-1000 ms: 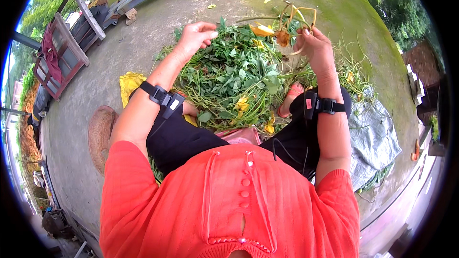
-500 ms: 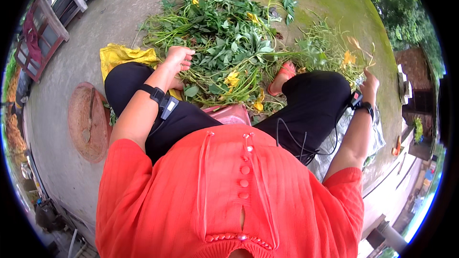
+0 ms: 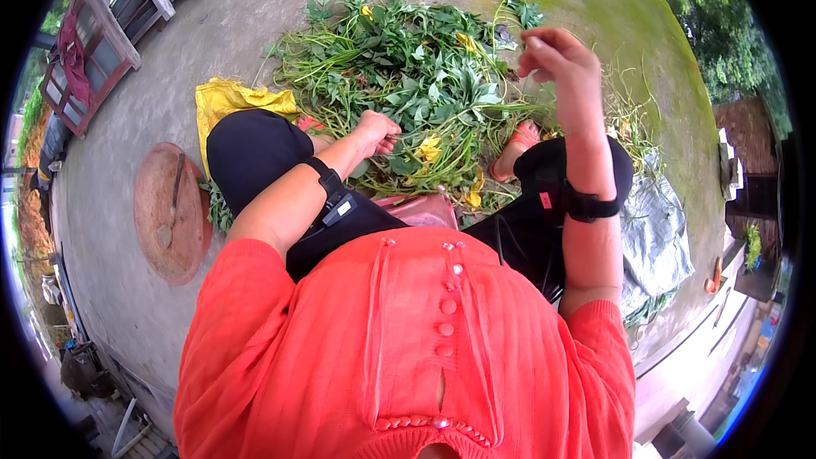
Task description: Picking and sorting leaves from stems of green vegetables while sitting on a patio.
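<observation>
A large heap of leafy green vines [image 3: 408,59] with long pale stems lies on the ground between my feet. Yellowed leaves [image 3: 427,150] show on its near side. My left hand [image 3: 376,133] is closed at the near left of the heap, its curled fingers touching or just over the leaves; what they hold is hidden. Raised above the heap's right side, my right hand [image 3: 563,68] has loosely bent fingers that stand apart, and nothing shows in them. A smaller pile of thin, stripped-looking stems [image 3: 629,102] lies beyond my right knee.
A yellow sack [image 3: 242,102] lies by my left knee. Farther left is a round reddish basin [image 3: 157,229] with a long-handled tool in it. A silvery sheet [image 3: 659,229] spreads at my right, and a pink container [image 3: 421,209] sits between my legs.
My right hand has left the stem with yellow leaves at far right and swung left, up over the heap. My left hand has shifted right and slightly nearer, along the heap's near side.
</observation>
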A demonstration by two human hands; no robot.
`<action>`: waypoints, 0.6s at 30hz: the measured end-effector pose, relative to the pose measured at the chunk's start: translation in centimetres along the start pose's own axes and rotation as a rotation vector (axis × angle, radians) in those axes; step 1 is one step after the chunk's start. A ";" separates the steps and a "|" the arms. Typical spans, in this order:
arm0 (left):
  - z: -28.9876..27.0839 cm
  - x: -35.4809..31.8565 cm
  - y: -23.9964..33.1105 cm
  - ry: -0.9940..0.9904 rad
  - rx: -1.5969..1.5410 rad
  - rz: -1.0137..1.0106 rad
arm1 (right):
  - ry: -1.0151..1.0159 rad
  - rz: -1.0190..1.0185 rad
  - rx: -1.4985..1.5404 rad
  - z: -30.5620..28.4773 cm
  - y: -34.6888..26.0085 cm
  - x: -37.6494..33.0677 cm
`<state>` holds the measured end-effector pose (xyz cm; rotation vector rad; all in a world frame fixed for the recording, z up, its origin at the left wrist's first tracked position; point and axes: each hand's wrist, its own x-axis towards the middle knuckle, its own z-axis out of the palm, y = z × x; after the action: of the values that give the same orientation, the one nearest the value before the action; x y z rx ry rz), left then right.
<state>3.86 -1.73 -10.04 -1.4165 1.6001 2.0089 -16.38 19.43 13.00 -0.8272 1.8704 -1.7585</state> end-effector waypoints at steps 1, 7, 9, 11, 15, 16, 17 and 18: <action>0.4 -0.9 1.8 0.040 0.069 0.139 | -0.055 0.065 -0.029 0.6 3.1 0.7; 0.2 -8.3 10.4 -0.004 -0.040 0.458 | -0.596 0.166 -0.774 1.4 11.3 0.4; 1.1 -10.9 13.2 -0.036 -0.112 0.464 | -0.788 0.215 -0.751 2.5 10.7 0.0; 1.8 -12.7 15.8 -0.086 -0.117 0.509 | -0.803 0.084 -0.708 3.6 13.1 -0.7; 1.6 -14.5 19.0 -0.115 -0.064 0.605 | -0.848 0.089 -0.861 5.1 17.0 -0.2; 1.2 -14.8 19.3 -0.091 -0.097 0.641 | -0.717 0.080 -0.943 5.2 16.0 0.2; 1.3 -14.9 19.9 -0.080 -0.128 0.683 | -0.572 0.076 -1.026 4.6 14.9 0.7; 1.1 -15.2 20.2 -0.027 -0.166 0.740 | -0.420 -0.003 -0.933 3.4 14.3 1.2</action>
<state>-2.30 -2.93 14.49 -0.8892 2.2139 2.5690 -16.77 16.31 -1.43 -1.3689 2.3250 -0.5407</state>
